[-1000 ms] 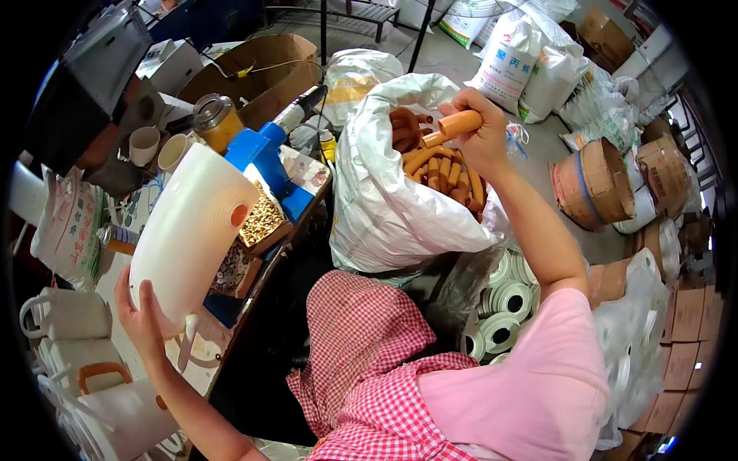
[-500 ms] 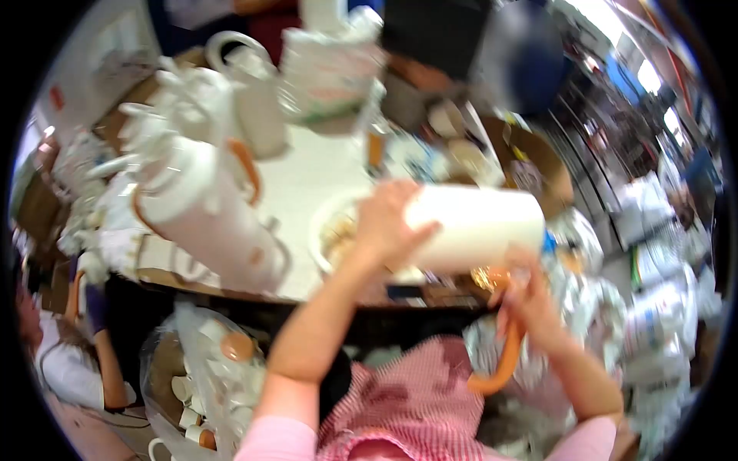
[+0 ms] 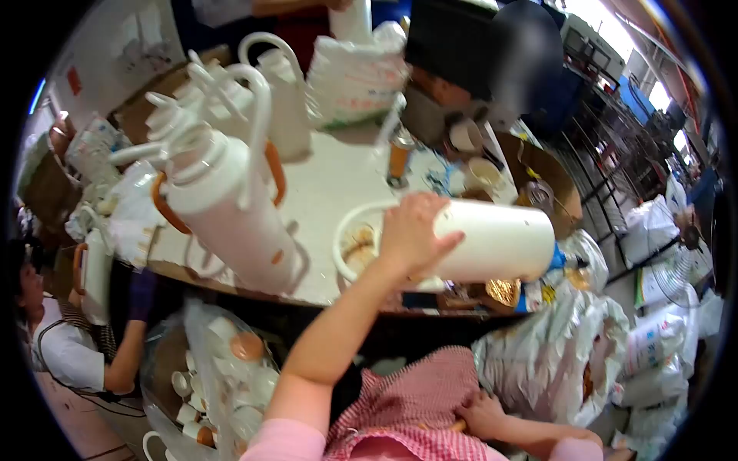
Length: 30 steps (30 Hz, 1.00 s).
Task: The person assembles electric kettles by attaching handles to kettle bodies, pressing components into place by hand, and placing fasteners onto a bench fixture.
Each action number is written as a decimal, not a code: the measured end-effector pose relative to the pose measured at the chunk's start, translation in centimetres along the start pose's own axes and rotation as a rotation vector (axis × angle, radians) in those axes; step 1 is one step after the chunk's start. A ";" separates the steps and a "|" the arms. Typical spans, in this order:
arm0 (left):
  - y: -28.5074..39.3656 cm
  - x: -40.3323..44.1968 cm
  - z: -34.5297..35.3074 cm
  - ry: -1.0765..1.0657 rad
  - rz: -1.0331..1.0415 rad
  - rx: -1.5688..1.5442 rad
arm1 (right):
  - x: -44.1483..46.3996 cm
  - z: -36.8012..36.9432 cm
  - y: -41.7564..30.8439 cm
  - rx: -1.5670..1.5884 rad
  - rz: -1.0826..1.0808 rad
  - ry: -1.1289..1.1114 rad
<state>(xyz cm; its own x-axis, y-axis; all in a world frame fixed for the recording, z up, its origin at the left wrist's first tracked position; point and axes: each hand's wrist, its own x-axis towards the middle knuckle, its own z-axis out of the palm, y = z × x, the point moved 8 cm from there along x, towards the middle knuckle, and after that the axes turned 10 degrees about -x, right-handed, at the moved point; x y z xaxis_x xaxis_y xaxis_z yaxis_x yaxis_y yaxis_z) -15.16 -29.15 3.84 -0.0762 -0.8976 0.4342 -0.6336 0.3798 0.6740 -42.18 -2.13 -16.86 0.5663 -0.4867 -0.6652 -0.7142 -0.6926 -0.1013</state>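
Note:
My left hand [image 3: 415, 234] is wrapped over the left end of a white jug body [image 3: 496, 240], which lies on its side near the table's front edge. Beside that hand is a round white rim [image 3: 342, 246] with brownish contents or stains inside. Low against the checked apron [image 3: 419, 392], my right hand [image 3: 486, 416] is closed round a curved orange handle [image 3: 453, 426], mostly hidden by fingers and cloth. To the left stands a tall white jug [image 3: 227, 200] with an orange handle and a raised white loop.
More white jugs [image 3: 286, 107] stand behind. A spray can [image 3: 399, 157], a plastic bag [image 3: 357, 81] and small parts share the table [image 3: 338, 173]. Below are a bag-lined bin of white cups [image 3: 223, 376] and plastic sacks [image 3: 553, 353]. A co-worker [image 3: 69, 338] at left holds a jug.
My right hand has dropped from beside the jug body to the apron, taking the orange handle with it. My left hand stays on the jug body. The view has shifted slightly.

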 end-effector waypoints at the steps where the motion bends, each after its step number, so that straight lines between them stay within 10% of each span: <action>1: -0.1 -0.2 0.2 0.011 -0.001 0.023 | -0.6 0.0 -1.2 -0.150 -0.010 0.266; 3: -0.4 0.0 0.4 0.030 0.001 0.005 | -1.4 -3.2 -3.1 0.049 -0.206 0.576; 5: -0.1 0.2 0.4 0.016 0.007 0.020 | -0.1 -0.6 -3.9 0.346 -0.319 0.335; 9: -0.2 0.1 0.1 0.056 0.067 0.041 | -0.2 -5.9 0.4 0.596 0.103 0.203; 13: -0.7 0.2 0.3 0.060 0.083 0.029 | -3.2 -19.6 5.9 0.813 0.241 0.488; 17: -0.7 0.0 0.0 0.088 0.060 0.019 | -5.0 -35.4 6.3 0.834 -0.066 0.967; 30: -1.8 -0.4 -0.1 0.153 0.035 -0.115 | 7.6 -41.7 10.0 0.641 0.102 0.597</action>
<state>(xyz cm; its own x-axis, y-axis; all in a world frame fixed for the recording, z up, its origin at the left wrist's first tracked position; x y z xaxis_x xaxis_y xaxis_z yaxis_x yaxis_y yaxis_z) -13.92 -29.42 2.48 0.0274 -0.8423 0.5384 -0.5395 0.4410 0.7173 -27.81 -34.97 7.91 0.4799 -0.8508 -0.2141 -0.7646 -0.2859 -0.5776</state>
